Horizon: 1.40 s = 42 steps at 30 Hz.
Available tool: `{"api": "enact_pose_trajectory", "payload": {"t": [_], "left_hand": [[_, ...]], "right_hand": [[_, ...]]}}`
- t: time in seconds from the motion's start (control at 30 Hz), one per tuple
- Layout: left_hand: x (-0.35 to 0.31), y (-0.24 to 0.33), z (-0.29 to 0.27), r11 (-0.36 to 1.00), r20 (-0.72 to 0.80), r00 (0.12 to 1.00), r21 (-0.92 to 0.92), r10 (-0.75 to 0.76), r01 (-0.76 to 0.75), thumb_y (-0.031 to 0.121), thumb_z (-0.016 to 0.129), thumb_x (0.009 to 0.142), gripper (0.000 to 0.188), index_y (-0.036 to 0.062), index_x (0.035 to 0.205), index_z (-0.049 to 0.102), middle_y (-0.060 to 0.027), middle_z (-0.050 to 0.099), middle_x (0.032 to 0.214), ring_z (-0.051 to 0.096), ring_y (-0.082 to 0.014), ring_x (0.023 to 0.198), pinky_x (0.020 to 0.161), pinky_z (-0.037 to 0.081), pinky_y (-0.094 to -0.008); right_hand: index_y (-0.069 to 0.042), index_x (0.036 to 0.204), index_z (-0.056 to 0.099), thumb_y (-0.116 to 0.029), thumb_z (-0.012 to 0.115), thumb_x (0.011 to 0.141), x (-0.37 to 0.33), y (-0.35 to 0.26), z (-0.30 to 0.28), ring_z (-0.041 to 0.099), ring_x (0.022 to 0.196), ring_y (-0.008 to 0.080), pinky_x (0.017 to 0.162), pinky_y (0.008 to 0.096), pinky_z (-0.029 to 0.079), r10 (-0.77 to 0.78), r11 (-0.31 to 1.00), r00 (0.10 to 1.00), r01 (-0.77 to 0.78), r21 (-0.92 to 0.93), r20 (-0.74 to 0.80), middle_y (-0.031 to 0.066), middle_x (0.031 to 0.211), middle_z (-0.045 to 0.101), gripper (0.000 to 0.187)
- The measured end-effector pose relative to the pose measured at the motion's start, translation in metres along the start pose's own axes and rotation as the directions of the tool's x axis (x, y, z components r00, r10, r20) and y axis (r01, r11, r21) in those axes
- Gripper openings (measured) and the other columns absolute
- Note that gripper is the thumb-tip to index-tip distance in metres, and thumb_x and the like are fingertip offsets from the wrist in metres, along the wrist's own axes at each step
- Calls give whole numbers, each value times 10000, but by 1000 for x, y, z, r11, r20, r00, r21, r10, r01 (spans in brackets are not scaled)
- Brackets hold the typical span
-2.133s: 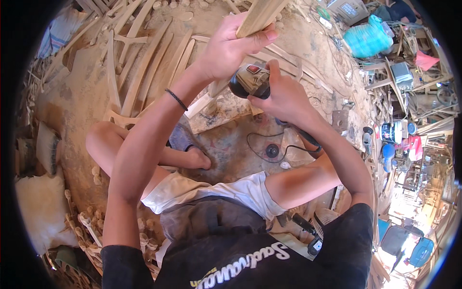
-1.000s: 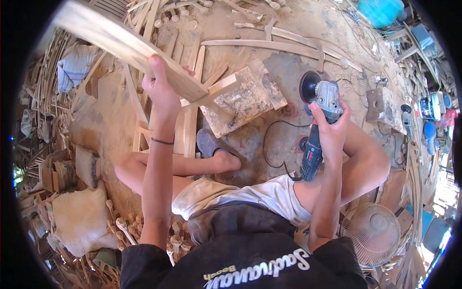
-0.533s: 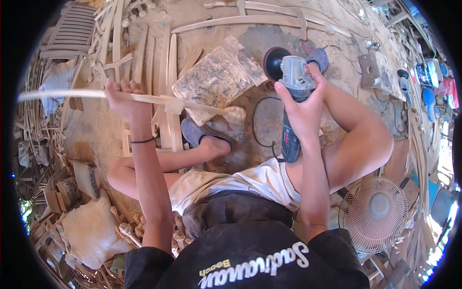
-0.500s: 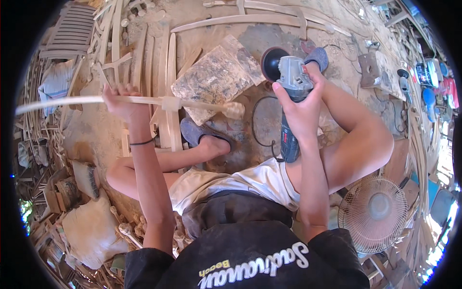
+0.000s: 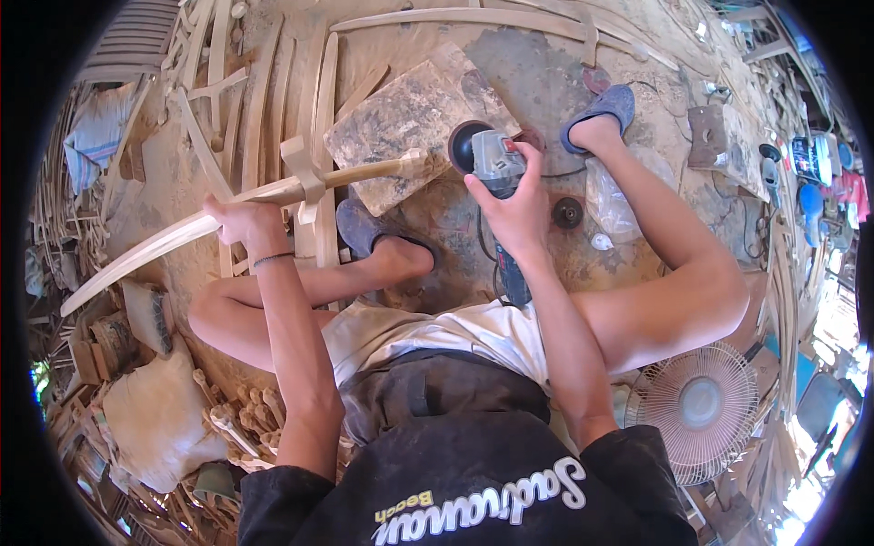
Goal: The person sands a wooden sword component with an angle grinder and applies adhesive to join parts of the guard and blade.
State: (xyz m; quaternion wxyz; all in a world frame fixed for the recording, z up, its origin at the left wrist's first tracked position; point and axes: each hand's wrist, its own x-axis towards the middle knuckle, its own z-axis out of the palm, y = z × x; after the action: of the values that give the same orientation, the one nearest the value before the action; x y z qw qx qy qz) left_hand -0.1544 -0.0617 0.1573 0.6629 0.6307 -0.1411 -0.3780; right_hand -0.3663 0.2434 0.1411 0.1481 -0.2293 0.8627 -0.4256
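Left hand (image 5: 248,224) gripping curved wooden piece (image 5: 155,251), right hand (image 5: 512,207) gripping angle grinder (image 5: 497,153); best to brace the piece firmly and touch disc (image 5: 464,146) lightly to its knobbed end (image 5: 419,165).

One large word in slanted white script is printed across the black fabric T-shirt (image 5: 437,460), and a smaller word in yellow letters is placed close beside it; both are seen upside down. Small red marking is shown on the handle of the grey-and-blue angle grinder (image 5: 498,164), but by its small size no letters can be made out.
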Motion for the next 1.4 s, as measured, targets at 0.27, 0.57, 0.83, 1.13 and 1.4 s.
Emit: {"api": "enact_pose_trajectory", "payload": {"t": [0.27, 0.57, 0.83, 1.13, 1.4], "left_hand": [[2, -2, 26, 979, -57, 998, 205, -11, 23, 367, 825, 829, 801, -101, 1422, 560, -278, 655, 1381, 677, -442, 1123, 973, 590, -612], [2, -7, 47, 975, 86, 987, 168, 136, -149, 234, 845, 880, 686, -106, 1413, 580, -245, 698, 1326, 695, -378, 1123, 999, 594, -496], [5, -6, 49, 988, 75, 995, 133, 64, -74, 317, 853, 877, 711, -138, 1353, 584, -254, 690, 1302, 681, -380, 1085, 973, 576, -503], [14, -11, 31, 997, 64, 997, 63, 44, -48, 391, 818, 860, 821, -151, 1394, 508, -289, 612, 1386, 625, -405, 1150, 1012, 512, -574], [5, -7, 24, 993, 57, 996, 96, 65, -70, 405, 795, 839, 800, -161, 1340, 535, -306, 624, 1338, 615, -423, 1132, 1011, 500, -592]], "right_hand": [[-160, 1498, 424, -446, 874, 873, -1, 4, 22, 733, 1080, 515, 907, 578, 564, 80, 997, 993, -81, -2, 83, 285, 1177, 760, 821], [-135, 1513, 424, -471, 874, 888, 3, -3, 18, 746, 1109, 475, 950, 543, 564, 166, 986, 977, -163, -32, 133, 298, 1204, 753, 840], [-150, 1505, 448, -457, 886, 886, 3, -2, 15, 768, 1071, 439, 931, 516, 580, 173, 985, 980, -169, -43, 102, 264, 1163, 773, 818], [-142, 1515, 455, -449, 877, 888, 0, -5, 17, 758, 1079, 449, 946, 525, 572, 187, 982, 967, -190, -4, 175, 272, 1188, 766, 817], [-126, 1510, 473, -451, 875, 887, 0, -15, 17, 767, 1069, 455, 919, 521, 586, 182, 983, 959, -183, -14, 216, 275, 1159, 776, 810]]}}
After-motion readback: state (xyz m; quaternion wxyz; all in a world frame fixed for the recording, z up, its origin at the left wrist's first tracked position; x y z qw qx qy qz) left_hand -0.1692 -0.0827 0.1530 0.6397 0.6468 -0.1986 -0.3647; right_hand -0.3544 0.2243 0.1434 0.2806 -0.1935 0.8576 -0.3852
